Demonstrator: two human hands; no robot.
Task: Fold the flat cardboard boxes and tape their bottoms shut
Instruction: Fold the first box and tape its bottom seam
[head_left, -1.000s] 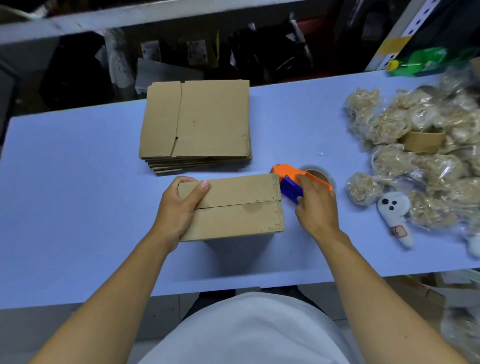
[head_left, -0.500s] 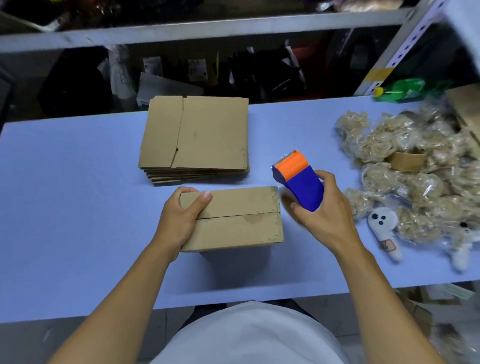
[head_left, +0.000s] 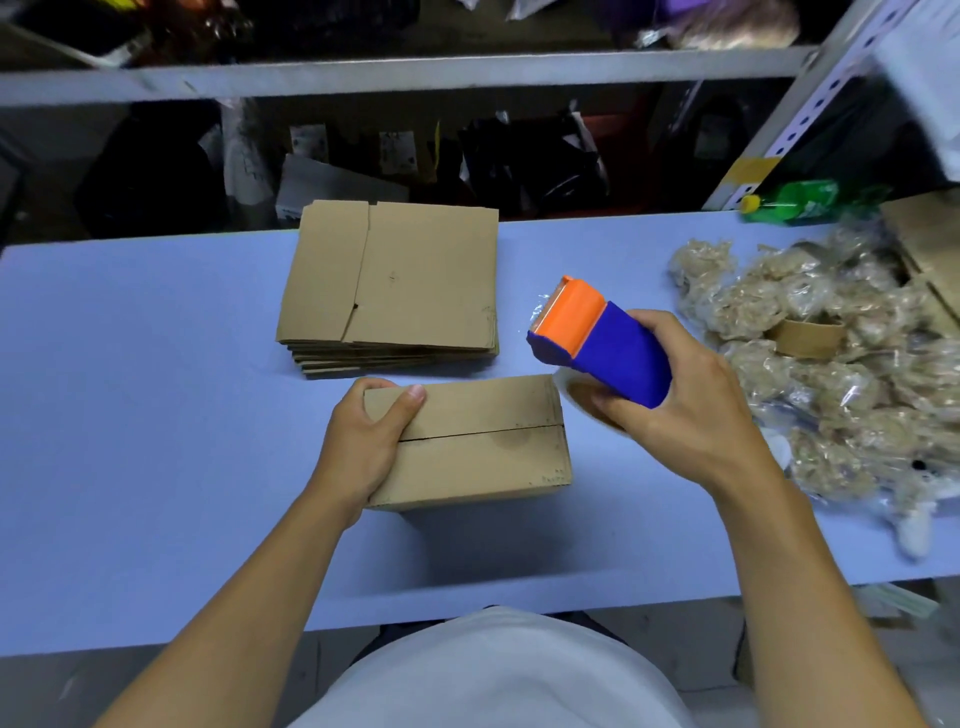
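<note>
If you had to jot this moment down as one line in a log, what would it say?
left hand holds folded box | right hand holds tape dispenser off the table | seam untaped

Folded brown cardboard box (head_left: 467, 441): matt, slightly rough paperboard. Blue-and-orange plastic tape dispenser (head_left: 597, 343): smooth, low sheen. Pale blue table top (head_left: 156, 415): smooth, matt. Clear plastic bags of tan fibre (head_left: 831, 374): glossy, crinkled.

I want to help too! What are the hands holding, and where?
Left hand grips the folded box's left end; right hand holds the tape dispenser by its blue body.
</note>
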